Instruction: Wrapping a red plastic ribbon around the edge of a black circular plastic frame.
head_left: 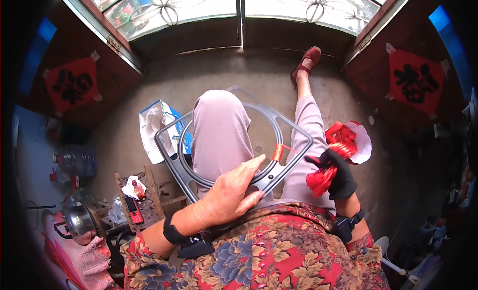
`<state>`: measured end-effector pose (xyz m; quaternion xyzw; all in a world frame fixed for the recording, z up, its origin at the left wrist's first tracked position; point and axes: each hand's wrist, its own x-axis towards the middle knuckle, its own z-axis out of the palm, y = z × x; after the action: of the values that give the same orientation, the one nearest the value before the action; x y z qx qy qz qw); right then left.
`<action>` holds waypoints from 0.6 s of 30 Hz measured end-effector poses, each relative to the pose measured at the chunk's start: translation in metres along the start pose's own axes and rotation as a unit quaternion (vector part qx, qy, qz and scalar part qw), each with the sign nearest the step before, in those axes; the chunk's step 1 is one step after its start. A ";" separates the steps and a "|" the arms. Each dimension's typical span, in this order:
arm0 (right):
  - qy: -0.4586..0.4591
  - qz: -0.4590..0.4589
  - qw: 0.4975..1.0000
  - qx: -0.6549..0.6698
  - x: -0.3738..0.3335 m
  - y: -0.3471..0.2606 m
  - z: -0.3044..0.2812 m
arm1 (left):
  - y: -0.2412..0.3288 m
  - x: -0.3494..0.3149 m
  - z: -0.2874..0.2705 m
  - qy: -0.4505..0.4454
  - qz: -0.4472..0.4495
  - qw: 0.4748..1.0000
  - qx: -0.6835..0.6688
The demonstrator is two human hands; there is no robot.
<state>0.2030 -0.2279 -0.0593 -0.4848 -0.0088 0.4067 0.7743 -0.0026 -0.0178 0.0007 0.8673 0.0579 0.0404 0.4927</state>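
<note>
A grey frame [294,163] with a round inner ring lies across my lap, and my left knee shows within its opening. My bare left hand [231,195] grips the frame's near side, thumb and fingers closed around the rim. Just beyond those fingertips, red cord [278,152] is wound in tight turns around the ring. To the right, my right hand [341,173], in a black glove, is closed on a bundle of red cord [321,182]. A thin red strand seems to run from the wound turns toward this hand.
Beside my right leg lies a white bag [363,143] with more red cord. A blue-and-white box [172,121] with white paper stands left of my knee. Further left, a wooden stool [154,190] holds a red phone [134,210]. A metal kettle [81,222] stands nearby. Doors [214,38] close off the far side.
</note>
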 end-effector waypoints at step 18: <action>-0.143 -0.042 0.989 0.014 -0.055 -0.049 0.053 | -0.005 0.033 0.021 -0.027 -0.226 0.710 -0.666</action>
<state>0.1752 -0.2330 0.0272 -0.4097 -0.1344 0.4388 0.7884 0.0328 -0.0289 -0.0138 0.2761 0.1965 -0.0678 0.9384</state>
